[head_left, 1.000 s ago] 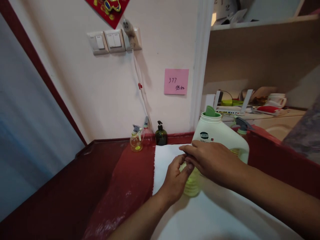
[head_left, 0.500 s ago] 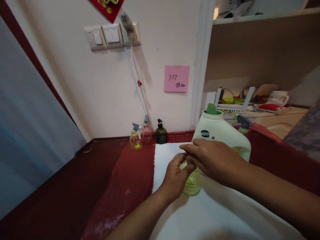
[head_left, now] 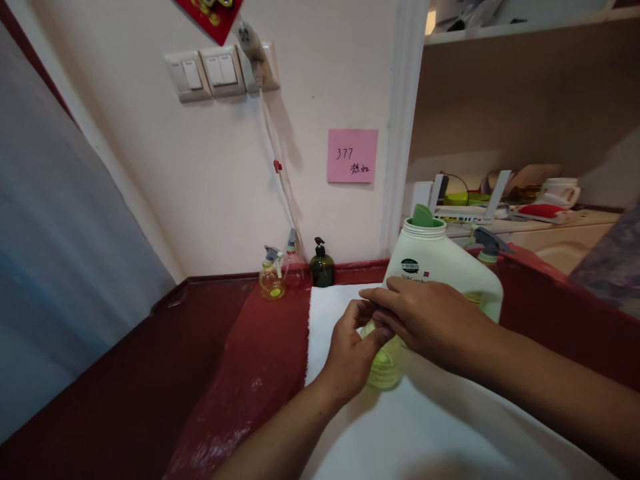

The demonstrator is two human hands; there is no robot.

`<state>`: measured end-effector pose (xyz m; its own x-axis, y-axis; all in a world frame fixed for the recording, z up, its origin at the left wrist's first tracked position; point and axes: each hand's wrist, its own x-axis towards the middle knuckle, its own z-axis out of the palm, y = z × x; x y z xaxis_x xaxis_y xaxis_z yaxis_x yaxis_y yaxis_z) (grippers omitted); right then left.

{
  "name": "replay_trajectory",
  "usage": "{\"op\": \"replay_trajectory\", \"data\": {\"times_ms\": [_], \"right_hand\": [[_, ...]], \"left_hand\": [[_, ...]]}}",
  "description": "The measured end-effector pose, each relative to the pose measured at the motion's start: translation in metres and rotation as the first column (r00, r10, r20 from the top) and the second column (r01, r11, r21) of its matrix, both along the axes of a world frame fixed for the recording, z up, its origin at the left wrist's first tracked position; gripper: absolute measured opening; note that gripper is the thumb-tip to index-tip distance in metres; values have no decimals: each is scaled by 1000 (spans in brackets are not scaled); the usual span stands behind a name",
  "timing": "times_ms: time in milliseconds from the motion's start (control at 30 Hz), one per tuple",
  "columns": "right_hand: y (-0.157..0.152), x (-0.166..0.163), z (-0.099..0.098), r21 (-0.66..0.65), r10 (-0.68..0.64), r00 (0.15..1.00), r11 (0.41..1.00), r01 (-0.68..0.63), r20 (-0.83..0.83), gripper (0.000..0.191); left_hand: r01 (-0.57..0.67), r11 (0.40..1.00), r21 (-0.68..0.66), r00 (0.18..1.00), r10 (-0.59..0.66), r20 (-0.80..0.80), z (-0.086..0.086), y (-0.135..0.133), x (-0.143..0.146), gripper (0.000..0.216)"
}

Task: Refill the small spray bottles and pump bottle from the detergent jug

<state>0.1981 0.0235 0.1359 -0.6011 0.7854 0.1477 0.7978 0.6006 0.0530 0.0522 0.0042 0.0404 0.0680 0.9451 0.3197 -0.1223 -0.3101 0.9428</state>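
A see-through yellow-green bottle [head_left: 384,371] with a ribbed body stands on the white cloth. My left hand [head_left: 353,350] is closed round its neck, thumb and fingers curled at the upper part. From the right, my right hand [head_left: 425,317] reaches over and grips the top of the same bottle, its fingers meeting those of the left. Both hands hide the top, so its shape cannot be made out. Just behind my right hand is a large pale green jug [head_left: 445,257], uncapped, with a green piece [head_left: 423,216] sticking up at its mouth.
Against the wall stand a clear yellowish spray bottle [head_left: 272,277], a pinkish spray bottle [head_left: 293,260] and a dark green pump bottle [head_left: 322,264]. Another grey-headed spray bottle [head_left: 487,248] is behind the jug. White cloth [head_left: 360,440] covers part of the dark red table [head_left: 200,373].
Both hands stay at the bottle's top with almost no movement. A dark bit that showed between the fingers is now mostly hidden. The view has shifted very slightly.
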Motion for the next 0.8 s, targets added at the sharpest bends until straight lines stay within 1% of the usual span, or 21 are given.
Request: {"op": "replay_trajectory", "data": {"times_ms": [100,167,233,300,400,433,533,800], "right_hand": [[1,2,-2,11,12,1000,1000,-12,-1,32],[1,3,-2,14,8,1000,1000,-8,-5,33],[0,4,-3,12,2,1000,1000,-1,-9,33],[-1,4,-2,-3,-1,1000,1000,1,-15,32],[-2,3,0,-20,-6,1000,1000,6,-14,29],[-2,3,0,-18,-4,1000,1000,4,-12,28],[-2,3,0,-8,6,1000,1000,-6,-14,28],[0,5,-4,14,-3,1000,1000,3,-14,33]], "left_hand": [[49,999,7,998,-49,-40,-1,1,-4,22],[69,997,22,994,-67,-88,0,1,-6,22],[88,996,24,991,-85,-103,0,-1,-6,24],[89,996,21,994,-87,-69,1,-2,-4,24],[45,999,7,999,-45,9,-1,-3,0,39],[25,1000,1,999,-25,21,-2,-2,0,39],[-1,1000,0,1000,1,7,-4,-1,1,30],[60,998,26,998,-60,-27,0,0,-1,16]]}}
